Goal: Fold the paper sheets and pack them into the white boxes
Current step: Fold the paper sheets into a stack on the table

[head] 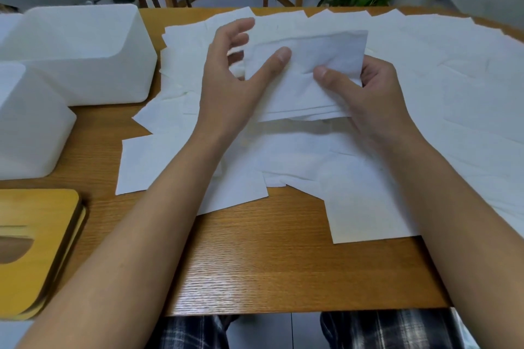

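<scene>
Holding the folded stack (306,88) up off the table (269,263) with both hands, roughly over the middle of the loose sheets (439,71). My right hand (377,93) has the real grip: thumb on top, fingers curled under the right edge, so the layers don't slide apart. The left hand (226,76) is lighter, with the thumb flat on the face and one finger tucked behind, a loose pinch. The other fingers are splayed out, I'd guess to smooth or square the left edge. The stack is tilted toward me, probably so I can check the fold lines up. Both white boxes (85,51) sit at the left, well apart from the stack, with tops open and ready. A wooden lid (34,249) lies near me at the left. Nothing is packed from this stack yet, and plenty of sheets are left to fold.
</scene>
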Demonstrator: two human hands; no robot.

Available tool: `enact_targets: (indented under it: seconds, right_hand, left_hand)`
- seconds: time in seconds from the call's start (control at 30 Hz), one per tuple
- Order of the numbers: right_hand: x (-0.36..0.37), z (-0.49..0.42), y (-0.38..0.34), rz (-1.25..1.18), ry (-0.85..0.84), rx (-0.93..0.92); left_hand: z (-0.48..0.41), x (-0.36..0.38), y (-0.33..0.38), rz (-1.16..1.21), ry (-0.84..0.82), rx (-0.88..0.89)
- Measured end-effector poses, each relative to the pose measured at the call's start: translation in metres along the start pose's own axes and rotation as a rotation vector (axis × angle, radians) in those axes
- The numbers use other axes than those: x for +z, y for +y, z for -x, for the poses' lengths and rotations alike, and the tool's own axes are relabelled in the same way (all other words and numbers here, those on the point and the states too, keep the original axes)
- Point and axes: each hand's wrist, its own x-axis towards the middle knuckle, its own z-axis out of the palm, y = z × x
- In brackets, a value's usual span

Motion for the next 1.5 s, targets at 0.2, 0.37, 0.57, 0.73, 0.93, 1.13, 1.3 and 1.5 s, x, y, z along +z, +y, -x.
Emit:
enact_targets:
  seconds: [0.2, 0.37, 0.57, 0.73, 0.93, 1.13, 1.3, 1.5]
  right_hand:
    - [-0.003, -0.005, 0.005, -0.037, -0.026, -0.058]
    - [-0.01, -0.007, 0.003, 0.035, -0.136, -0.162]
    - [-0.016, -0.012, 0.012, 0.127, 0.115, -0.082]
    - [-0.021, -0.02, 0.022, 0.167, 0.211, -0.062]
    - [-0.018, -0.019, 0.023, 0.168, 0.208, -0.059]
    - [-0.016, -0.017, 0.021, 0.173, 0.187, -0.085]
    - [-0.017, -0.015, 0.018, 0.118, 0.162, -0.088]
    - [-0.014, -0.014, 0.016, 0.134, 0.085, -0.087]
  left_hand:
    - [0.003, -0.003, 0.003, 0.337, -0.22, -0.246]
    - [0.003, -0.003, 0.003, 0.157, -0.128, -0.012]
    - [-0.001, -0.005, -0.007, -0.134, -0.132, 0.128]
    - [-0.001, -0.013, -0.019, -0.435, -0.55, 0.221]
    - [-0.002, -0.012, -0.014, -0.478, -0.602, 0.225]
    - [0.0, -0.012, -0.011, -0.36, -0.636, 0.095]
    - [-0.002, -0.016, -0.007, -0.24, -0.552, 0.112]
    - [-0.001, -0.017, -0.004, -0.143, -0.559, 0.04]
